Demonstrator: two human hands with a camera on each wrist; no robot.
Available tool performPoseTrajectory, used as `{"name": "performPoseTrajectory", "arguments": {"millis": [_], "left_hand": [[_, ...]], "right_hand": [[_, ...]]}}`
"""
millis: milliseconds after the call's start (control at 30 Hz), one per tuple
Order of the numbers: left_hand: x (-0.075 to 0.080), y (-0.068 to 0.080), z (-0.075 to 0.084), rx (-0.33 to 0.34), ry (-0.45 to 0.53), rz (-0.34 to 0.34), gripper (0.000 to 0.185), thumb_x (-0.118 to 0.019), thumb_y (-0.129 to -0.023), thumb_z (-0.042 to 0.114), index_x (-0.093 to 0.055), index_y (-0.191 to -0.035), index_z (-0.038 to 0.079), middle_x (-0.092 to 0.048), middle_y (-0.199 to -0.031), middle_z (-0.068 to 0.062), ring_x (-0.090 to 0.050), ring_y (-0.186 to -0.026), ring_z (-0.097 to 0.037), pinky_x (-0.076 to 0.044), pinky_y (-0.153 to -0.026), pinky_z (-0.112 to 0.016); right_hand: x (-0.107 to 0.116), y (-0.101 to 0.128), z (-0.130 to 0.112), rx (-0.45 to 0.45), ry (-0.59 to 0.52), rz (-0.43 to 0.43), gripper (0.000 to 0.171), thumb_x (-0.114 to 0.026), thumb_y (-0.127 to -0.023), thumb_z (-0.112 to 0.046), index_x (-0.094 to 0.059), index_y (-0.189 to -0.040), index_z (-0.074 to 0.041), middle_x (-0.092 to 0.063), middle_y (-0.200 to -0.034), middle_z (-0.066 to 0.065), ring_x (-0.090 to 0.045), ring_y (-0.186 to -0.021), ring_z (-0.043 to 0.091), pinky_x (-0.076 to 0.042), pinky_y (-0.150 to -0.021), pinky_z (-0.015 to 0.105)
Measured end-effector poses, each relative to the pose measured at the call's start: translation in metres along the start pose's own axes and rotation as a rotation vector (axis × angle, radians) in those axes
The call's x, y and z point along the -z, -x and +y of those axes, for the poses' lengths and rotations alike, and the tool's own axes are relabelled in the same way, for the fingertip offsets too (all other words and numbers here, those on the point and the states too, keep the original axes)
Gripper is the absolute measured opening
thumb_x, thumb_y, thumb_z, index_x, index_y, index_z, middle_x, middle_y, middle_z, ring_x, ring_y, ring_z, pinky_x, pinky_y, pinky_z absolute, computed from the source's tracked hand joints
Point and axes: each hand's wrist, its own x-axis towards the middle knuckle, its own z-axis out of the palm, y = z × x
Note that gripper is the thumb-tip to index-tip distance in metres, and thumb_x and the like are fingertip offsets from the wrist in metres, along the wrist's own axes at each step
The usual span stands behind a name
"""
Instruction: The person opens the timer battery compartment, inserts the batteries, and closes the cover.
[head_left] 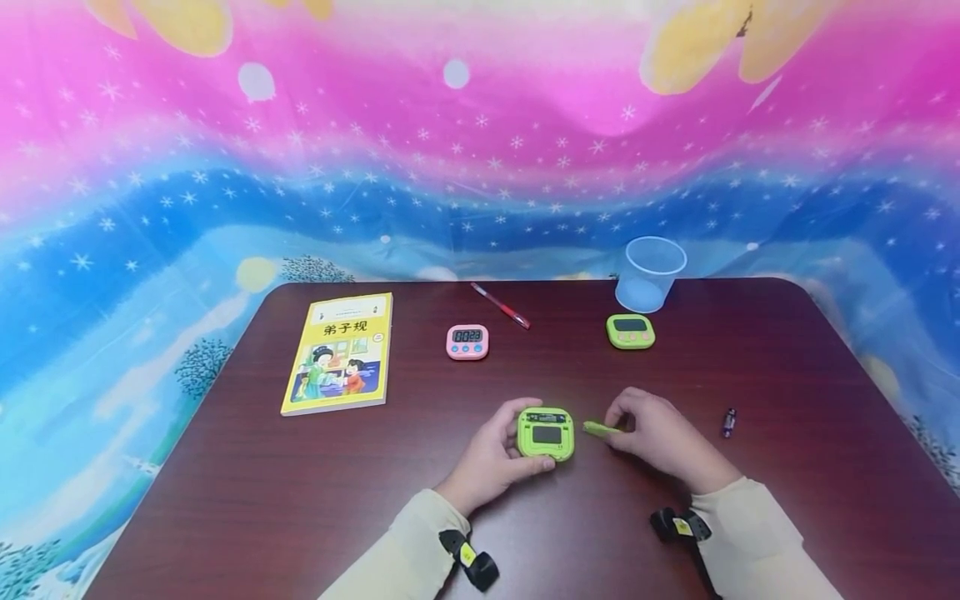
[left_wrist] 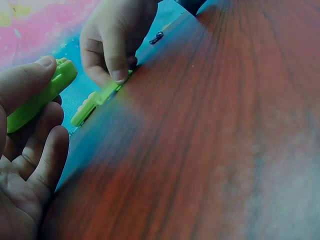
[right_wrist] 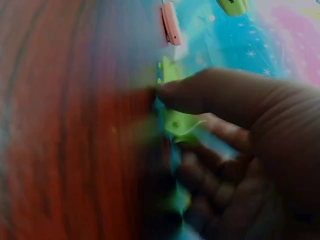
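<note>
My left hand [head_left: 495, 454] grips a green digital timer [head_left: 546, 451] with its back facing up. The timer's battery compartment lies uncovered, and a dark battery [head_left: 546, 418] sits in it. In the left wrist view the timer [left_wrist: 42, 97] appears edge-on between thumb and fingers. My right hand [head_left: 667, 433] pinches a thin green battery cover [head_left: 598, 428], a short gap to the right of the timer. The right wrist view shows this cover [right_wrist: 179, 122] under the thumb, partly blurred. A loose battery [head_left: 729, 422] lies on the table to the right of my right hand.
On the brown table [head_left: 360, 500] stand a pink timer [head_left: 467, 342], a second green timer [head_left: 631, 332] and a clear plastic cup [head_left: 649, 275] at the back. A red pen [head_left: 501, 306] lies behind the pink timer. A yellow book [head_left: 341, 354] is at the left.
</note>
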Motion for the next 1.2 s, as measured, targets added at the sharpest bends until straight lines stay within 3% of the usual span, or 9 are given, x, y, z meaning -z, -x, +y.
{"name": "performPoseTrajectory", "arguments": {"millis": [233,300,433,533,700,800,933,1067,1200], "left_hand": [[-0.002,0.002,0.001,0.004,-0.01,-0.024,0.075,-0.081,-0.081,-0.003,-0.044,-0.144,0.007,-0.069,-0.122,-0.014,-0.072,-0.092,-0.015,-0.062,-0.081,-0.03],[-0.004,0.002,0.002,-0.006,0.015,-0.051,0.074,-0.08,-0.081,-0.005,-0.043,-0.144,0.007,-0.068,-0.122,-0.016,-0.072,-0.094,-0.015,-0.062,-0.083,-0.032],[-0.009,0.003,0.002,-0.028,0.051,-0.101,0.074,-0.077,-0.082,-0.007,-0.042,-0.145,0.007,-0.064,-0.127,-0.019,-0.07,-0.103,-0.016,-0.06,-0.089,-0.036],[-0.012,0.005,0.001,-0.037,0.046,-0.103,0.072,-0.077,-0.083,-0.006,-0.043,-0.144,0.009,-0.062,-0.129,-0.018,-0.069,-0.105,-0.014,-0.06,-0.089,-0.035],[-0.012,0.007,0.001,-0.015,0.024,-0.072,0.07,-0.077,-0.084,-0.004,-0.044,-0.145,0.01,-0.064,-0.124,-0.016,-0.07,-0.093,-0.013,-0.062,-0.078,-0.03],[-0.012,0.006,0.001,-0.005,0.016,-0.025,0.068,-0.074,-0.089,0.001,-0.04,-0.147,0.009,-0.066,-0.114,-0.016,-0.07,-0.077,-0.014,-0.062,-0.061,-0.028],[-0.01,0.004,0.004,0.055,0.054,0.065,0.051,-0.062,-0.101,0.019,-0.04,-0.145,0.008,-0.067,-0.102,-0.014,-0.066,-0.057,-0.019,-0.055,-0.042,-0.028],[-0.008,0.002,0.004,0.142,0.13,0.133,0.041,-0.045,-0.108,0.036,-0.049,-0.136,0.007,-0.065,-0.086,-0.013,-0.06,-0.047,-0.017,-0.05,-0.037,-0.025],[-0.009,0.001,0.003,0.177,0.145,0.161,0.036,-0.047,-0.108,0.034,-0.054,-0.128,0.006,-0.064,-0.075,-0.012,-0.059,-0.046,-0.016,-0.05,-0.038,-0.024]], "right_hand": [[-0.005,0.005,-0.023,-0.013,-0.487,0.102,0.014,-0.077,-0.089,-0.014,-0.074,-0.102,-0.009,-0.072,-0.082,0.005,-0.069,-0.07,0.019,-0.061,-0.065,0.033],[-0.01,0.006,-0.031,0.021,-0.524,0.132,0.012,-0.078,-0.088,-0.014,-0.075,-0.099,-0.01,-0.073,-0.086,0.003,-0.069,-0.074,0.018,-0.062,-0.067,0.032],[-0.024,0.005,-0.043,0.099,-0.456,0.173,0.008,-0.081,-0.086,-0.018,-0.075,-0.09,-0.018,-0.069,-0.094,-0.003,-0.064,-0.088,0.012,-0.057,-0.075,0.026],[-0.033,0.004,-0.045,0.091,-0.571,0.079,0.016,-0.078,-0.088,-0.016,-0.07,-0.1,-0.008,-0.066,-0.105,0.004,-0.063,-0.097,0.011,-0.056,-0.082,0.025],[-0.041,0.003,-0.038,-0.069,-0.954,-0.169,0.038,-0.067,-0.096,-0.011,-0.054,-0.125,0.01,-0.066,-0.114,0.015,-0.068,-0.099,0.017,-0.06,-0.082,0.029],[-0.048,0.005,-0.042,-0.124,-0.959,-0.151,0.038,-0.062,-0.101,-0.02,-0.059,-0.129,0.005,-0.068,-0.107,0.015,-0.068,-0.082,0.017,-0.062,-0.07,0.03],[-0.061,0.009,-0.057,-0.137,-0.84,-0.063,0.039,-0.057,-0.103,-0.03,-0.06,-0.135,-0.007,-0.068,-0.105,0.015,-0.062,-0.064,0.016,-0.06,-0.056,0.033],[-0.067,0.012,-0.062,-0.104,-0.974,-0.139,0.046,-0.042,-0.109,-0.035,-0.049,-0.141,-0.002,-0.064,-0.115,0.021,-0.065,-0.074,0.022,-0.063,-0.066,0.038],[-0.068,0.013,-0.06,-0.094,-1.165,-0.228,0.052,-0.029,-0.112,-0.033,-0.036,-0.145,0.007,-0.055,-0.129,0.024,-0.064,-0.098,0.023,-0.061,-0.081,0.037]]}}
